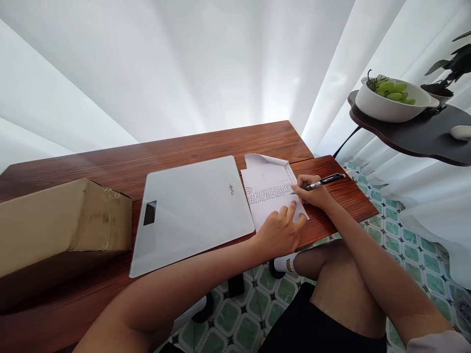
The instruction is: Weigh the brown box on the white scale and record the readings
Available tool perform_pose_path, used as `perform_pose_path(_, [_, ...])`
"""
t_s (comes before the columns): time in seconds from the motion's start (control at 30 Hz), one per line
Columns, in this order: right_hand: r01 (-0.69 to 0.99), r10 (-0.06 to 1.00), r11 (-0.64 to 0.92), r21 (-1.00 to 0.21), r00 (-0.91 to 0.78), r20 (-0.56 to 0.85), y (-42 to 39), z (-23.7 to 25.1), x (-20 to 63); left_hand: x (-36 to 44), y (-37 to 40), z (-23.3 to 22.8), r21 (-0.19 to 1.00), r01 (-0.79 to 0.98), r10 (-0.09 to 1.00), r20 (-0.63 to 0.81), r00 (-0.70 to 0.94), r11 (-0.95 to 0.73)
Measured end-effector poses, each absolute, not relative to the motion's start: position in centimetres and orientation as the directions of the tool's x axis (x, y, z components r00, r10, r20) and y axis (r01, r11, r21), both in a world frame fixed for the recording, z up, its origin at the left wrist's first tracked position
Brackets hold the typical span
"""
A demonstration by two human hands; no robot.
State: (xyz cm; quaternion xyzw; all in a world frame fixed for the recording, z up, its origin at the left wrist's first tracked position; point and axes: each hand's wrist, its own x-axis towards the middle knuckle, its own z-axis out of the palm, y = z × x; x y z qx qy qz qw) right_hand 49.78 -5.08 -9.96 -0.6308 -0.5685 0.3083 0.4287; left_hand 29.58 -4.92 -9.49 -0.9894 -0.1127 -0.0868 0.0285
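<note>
A sheet of white paper (263, 174) lies on the wooden table, its far edge curled over and rows of small dark writing across its middle. My right hand (312, 191) grips a black pen (326, 181), its tip at the paper's right side by the end of a written row. Fingers spread, my left hand (281, 230) rests on the near part of the sheet. Left of the paper is a flat white glass-topped scale (195, 211) with a small dark display window.
A brown cardboard box (73, 215) stands on the left of the wooden table (221, 137). At upper right, a dark shelf (401, 135) bears a white bowl (390, 107) of green grapes (395, 90) and a potted plant (456, 66). White curtains (221, 63) hang behind.
</note>
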Motion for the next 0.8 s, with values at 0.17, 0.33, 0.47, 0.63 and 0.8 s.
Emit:
perform_pose_path(0.17, [0.453,0.986,-0.001,-0.892,0.148,0.074,-4.87,-9.93,49.06,29.56,-4.94,-9.58,-0.033,0.247,0.237,0.18,0.955,-0.968])
perform_pose_path(0.33, [0.465,0.988,-0.016,-0.885,0.141,0.056,-4.83,-9.7,48.81,29.54,-4.97,-9.67,-0.018,0.256,0.249,0.177,0.952,-0.966])
perform_pose_path(0.47, [0.477,0.989,-0.014,-0.879,0.138,0.059,-4.79,-9.69,48.86,29.54,-4.95,-9.65,-0.015,0.253,0.246,0.183,0.952,-0.967])
perform_pose_path(0.63, [0.478,0.989,-0.027,-0.878,0.14,0.046,-4.66,-9.94,48.91,29.57,-4.88,-9.51,-0.026,0.26,0.252,0.177,0.952,-0.965])
perform_pose_path(0.8, [0.455,0.989,-0.046,-0.889,0.147,0.024,-4.7,-10.34,49.01,29.58,-4.8,-9.57,0.005,0.265,0.261,0.182,0.948,-0.964])
